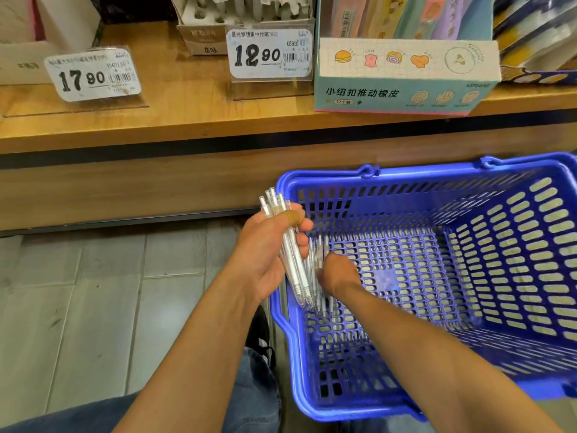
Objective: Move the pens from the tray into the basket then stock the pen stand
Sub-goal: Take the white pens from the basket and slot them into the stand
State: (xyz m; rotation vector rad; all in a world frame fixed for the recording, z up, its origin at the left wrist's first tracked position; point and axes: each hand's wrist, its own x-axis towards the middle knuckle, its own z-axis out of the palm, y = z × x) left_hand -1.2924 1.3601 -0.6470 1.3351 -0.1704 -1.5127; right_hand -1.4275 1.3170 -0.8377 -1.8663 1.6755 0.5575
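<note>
Far left on the wooden shelf (187,120): a price tag reading 17.90 (93,75). Next along, a second price tag reading 12.90 (271,53), standing in front of a cardboard pen stand (243,17) whose holes look partly filled (too blurred to count).

Below the shelf, grey tiled floor (93,292); lower down, blue jeans (256,379) and a dark shoe (260,329) just beside the basket's near-left corner.

Centre: left hand (265,254) raised at the basket's left rim, grip closed around a bunch of clear pens (288,245), thumb with a tan plaster across them, clicker ends pointing up toward the shelf and tips slanting down toward the basket.

Just right of it: right hand (338,271) lowered inside the basket, fingers curled on more clear pens (320,276) that stand against the left wall with tips near the basket floor (exact hold partly hidden behind the hand).

Right: blue plastic basket (468,189) with slotted walls and bottom, resting on the floor below the shelf, handles folded down along the rim.

Above it on the shelf, an eraser display box (402,76) printed with small food drawings, pastel packets standing inside. Far right, more packaged stationery (537,32), blurred.
</note>
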